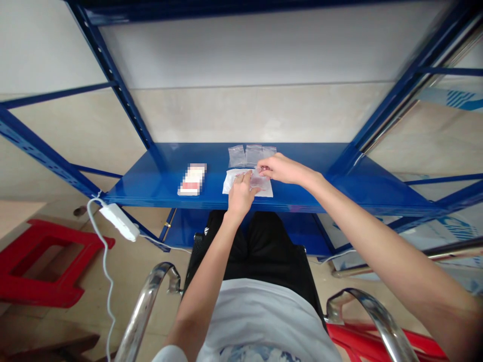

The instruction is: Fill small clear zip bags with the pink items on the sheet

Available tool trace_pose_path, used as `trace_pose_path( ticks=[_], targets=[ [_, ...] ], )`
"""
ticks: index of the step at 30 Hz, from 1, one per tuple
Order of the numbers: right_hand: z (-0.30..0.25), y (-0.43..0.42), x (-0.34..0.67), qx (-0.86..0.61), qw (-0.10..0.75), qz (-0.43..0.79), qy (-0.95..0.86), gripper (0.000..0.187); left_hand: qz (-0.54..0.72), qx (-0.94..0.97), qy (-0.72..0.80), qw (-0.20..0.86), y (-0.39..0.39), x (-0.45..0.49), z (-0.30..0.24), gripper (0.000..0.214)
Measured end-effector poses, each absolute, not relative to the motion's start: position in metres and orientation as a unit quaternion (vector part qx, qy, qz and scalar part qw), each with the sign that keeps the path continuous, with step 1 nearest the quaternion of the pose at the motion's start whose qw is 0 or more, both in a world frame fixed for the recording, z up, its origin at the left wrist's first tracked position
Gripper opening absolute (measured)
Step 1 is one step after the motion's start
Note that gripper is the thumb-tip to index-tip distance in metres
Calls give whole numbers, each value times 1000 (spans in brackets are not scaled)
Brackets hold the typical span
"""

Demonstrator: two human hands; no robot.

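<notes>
The white sheet (pixel 267 191) is touched by the left hand (pixel 241 195), fingers spread. The right hand (pixel 278 168) is held curled near three zip bags (pixel 253 155); its grip cannot be determined.

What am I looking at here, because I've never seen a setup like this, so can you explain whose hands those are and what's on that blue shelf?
There's no machine here, just a person's two bare hands. The single picture comes from a camera worn on that person's head, looking forward and down.

On the blue shelf lies a white sheet, with three small clear bags in a row beyond it. To the left is a pixelated item; I can't tell what it is.

The left hand rests on the sheet. The right hand has its fingers bent in at the sheet's far right side; anything held there is too small to make out.
</notes>
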State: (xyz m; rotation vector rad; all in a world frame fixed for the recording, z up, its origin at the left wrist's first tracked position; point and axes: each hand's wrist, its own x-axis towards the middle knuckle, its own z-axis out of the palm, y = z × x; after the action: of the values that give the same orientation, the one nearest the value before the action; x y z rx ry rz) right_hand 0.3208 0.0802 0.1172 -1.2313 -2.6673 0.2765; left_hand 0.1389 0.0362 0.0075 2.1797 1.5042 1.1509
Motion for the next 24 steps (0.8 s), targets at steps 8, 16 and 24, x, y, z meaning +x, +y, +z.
trace_pose_path(
  ticks=[8, 16, 24],
  targets=[
    [113, 84, 323, -418, 89, 80, -901, 13, 405, 739, 523, 124, 38, 142, 0, 49],
    [111, 80, 323, -430, 105, 74, -894, 17, 374, 744, 541, 120, 37, 144, 5, 49],
    [100, 83, 327, -450, 154, 57, -878, 24, 379, 737, 549, 111, 37, 147, 8, 53]
  ],
)
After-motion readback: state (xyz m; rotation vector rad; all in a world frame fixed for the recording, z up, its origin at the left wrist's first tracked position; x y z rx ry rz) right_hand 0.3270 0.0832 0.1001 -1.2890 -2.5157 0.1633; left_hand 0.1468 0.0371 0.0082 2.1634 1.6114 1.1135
